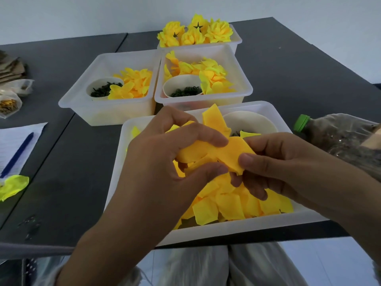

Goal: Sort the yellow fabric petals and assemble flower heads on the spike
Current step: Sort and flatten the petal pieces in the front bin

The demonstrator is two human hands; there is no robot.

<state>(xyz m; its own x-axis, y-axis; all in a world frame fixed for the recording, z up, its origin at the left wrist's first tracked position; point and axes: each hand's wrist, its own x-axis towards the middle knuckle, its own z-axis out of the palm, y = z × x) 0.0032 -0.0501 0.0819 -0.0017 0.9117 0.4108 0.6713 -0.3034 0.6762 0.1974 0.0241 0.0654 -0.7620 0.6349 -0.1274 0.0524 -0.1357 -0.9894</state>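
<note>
Dark table (288, 69), pale wall behind. Near tray (237, 229) as landmark: my left hand (165, 162) and right hand (284, 162) hover above it, both pinching one petal stack (226, 153). Loose petals (226, 205) lie inside tray; finished flower heads (195, 32) in bin far beyond. No spike visible. Best: slide thumbs, peel single layer, avoid creasing.
</note>
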